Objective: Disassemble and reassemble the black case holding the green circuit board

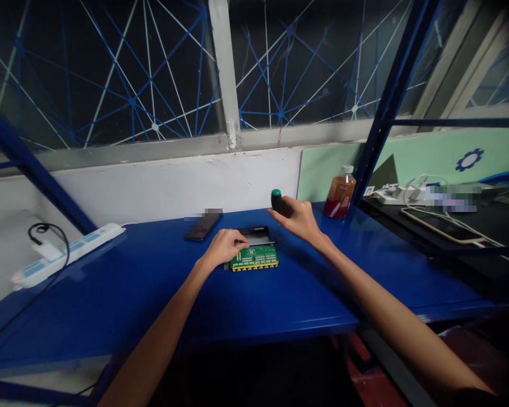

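Note:
A green circuit board [254, 257] with a row of yellow ports along its near edge lies on the blue table [280, 305]. Behind it is a black casing [261, 233], partly covered by my left hand. My left hand [228, 247] rests at the left side of the board and casing, fingers pressed together; what they pinch is too small to make out. Raised above and to the right of the casing, my right hand [296, 217] is closed round a black tool handle with a green end [276, 198]. The tool's lower part cannot be made out.
A dark phone [203, 225] lies behind my left hand. The white power strip [72, 254] with a plugged black cable is at the left. A drink bottle [340, 192] stands at the back right, near a blue post [375, 141]. Another phone [443, 226] lies far right.

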A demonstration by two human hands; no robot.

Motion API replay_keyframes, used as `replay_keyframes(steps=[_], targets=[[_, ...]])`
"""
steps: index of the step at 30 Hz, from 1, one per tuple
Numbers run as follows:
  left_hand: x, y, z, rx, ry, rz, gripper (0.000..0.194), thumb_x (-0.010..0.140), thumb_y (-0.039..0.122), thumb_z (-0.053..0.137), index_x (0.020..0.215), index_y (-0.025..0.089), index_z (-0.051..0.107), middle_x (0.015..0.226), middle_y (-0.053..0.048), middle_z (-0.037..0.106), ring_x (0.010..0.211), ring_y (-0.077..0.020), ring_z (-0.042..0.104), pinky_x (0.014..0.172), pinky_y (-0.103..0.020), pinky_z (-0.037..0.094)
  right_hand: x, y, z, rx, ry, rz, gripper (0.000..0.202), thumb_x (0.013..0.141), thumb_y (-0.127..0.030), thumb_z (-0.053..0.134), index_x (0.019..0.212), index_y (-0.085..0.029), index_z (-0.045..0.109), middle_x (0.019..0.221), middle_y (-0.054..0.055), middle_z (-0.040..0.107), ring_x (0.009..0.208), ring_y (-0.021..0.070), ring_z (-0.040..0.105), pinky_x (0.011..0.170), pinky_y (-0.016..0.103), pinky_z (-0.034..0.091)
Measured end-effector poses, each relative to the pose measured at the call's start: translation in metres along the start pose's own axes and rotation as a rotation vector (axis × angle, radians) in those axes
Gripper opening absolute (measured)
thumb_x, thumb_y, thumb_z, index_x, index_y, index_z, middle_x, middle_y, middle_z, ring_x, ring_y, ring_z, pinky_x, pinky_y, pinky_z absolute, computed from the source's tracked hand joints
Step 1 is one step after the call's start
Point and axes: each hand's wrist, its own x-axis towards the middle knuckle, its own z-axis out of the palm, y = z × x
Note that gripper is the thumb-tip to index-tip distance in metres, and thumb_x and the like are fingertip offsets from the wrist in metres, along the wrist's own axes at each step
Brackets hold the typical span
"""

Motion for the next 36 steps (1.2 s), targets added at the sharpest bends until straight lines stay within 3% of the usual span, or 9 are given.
replay_keyframes(steps=[5,9,14,17,22,31,36], targets=[[0.0,-0.001,0.0,-0.014,-0.007,-0.015,0.026,0.082,0.035,0.055,0.086,0.019,0.075,0.086,-0.007,0.071,0.076,-0.0201,0.062,0.07,-0.029,0.045,-0.002,-0.004,0.002,0.184,-0.047,0.089,0.033,0.08,-0.047,0.06,0.064,-0.021,0.048,0.051,-0.001,0.058,0.049,0.0142,0.054,0.049,0.027,0.038],[0.0,0.004,-0.002,-0.054,0.01,-0.017,0.025,0.082,0.034,0.056,0.087,0.019,0.075,0.089,-0.008,0.071,0.081,-0.0212,0.062,0.076,-0.031,0.046,-0.006,-0.012,0.007,0.437,-0.134,0.153,0.029,0.08,-0.047,0.06,0.076,-0.019,0.055,0.059,0.001,0.063,0.052,0.016,0.06,0.051,0.03,0.044],[-0.002,0.018,-0.012,-0.304,-0.012,0.051,0.023,0.083,0.031,0.057,0.092,0.019,0.073,0.096,-0.006,0.07,0.086,-0.0191,0.063,0.081,-0.031,0.046,-0.015,-0.026,0.016,0.601,-0.247,0.16,0.028,0.081,-0.045,0.061,0.081,-0.019,0.053,0.059,0.001,0.063,0.052,0.016,0.062,0.051,0.03,0.046],[-0.002,0.024,-0.018,-0.443,-0.103,0.059,0.022,0.079,0.029,0.061,0.095,0.019,0.072,0.099,-0.006,0.071,0.088,-0.0194,0.063,0.081,-0.032,0.047,-0.02,-0.032,0.022,0.602,-0.294,0.156,0.028,0.081,-0.046,0.061,0.081,-0.019,0.052,0.059,0.0,0.063,0.055,0.0163,0.062,0.051,0.029,0.046],[-0.003,0.025,-0.024,-0.488,-0.185,0.08,0.019,0.078,0.027,0.061,0.09,0.018,0.073,0.093,-0.005,0.072,0.086,-0.0191,0.064,0.08,-0.032,0.049,-0.024,-0.033,0.026,0.494,-0.291,0.104,0.026,0.082,-0.045,0.06,0.079,-0.02,0.052,0.061,0.0,0.061,0.057,0.0151,0.059,0.054,0.03,0.044],[-0.005,0.02,-0.017,-0.433,-0.213,0.007,0.023,0.078,0.034,0.061,0.091,0.019,0.073,0.089,-0.006,0.073,0.082,-0.021,0.066,0.078,-0.033,0.049,-0.025,-0.036,0.026,0.387,-0.315,0.043,0.027,0.083,-0.045,0.058,0.075,-0.02,0.05,0.061,-0.001,0.06,0.056,0.0132,0.054,0.05,0.027,0.038],[-0.005,0.021,-0.019,-0.471,-0.194,0.06,0.019,0.077,0.03,0.063,0.088,0.019,0.074,0.089,-0.006,0.074,0.083,-0.0207,0.066,0.078,-0.032,0.049,-0.025,-0.038,0.024,0.391,-0.327,0.036,0.026,0.083,-0.043,0.058,0.075,-0.02,0.049,0.06,-0.001,0.06,0.055,0.0127,0.053,0.05,0.026,0.037]])
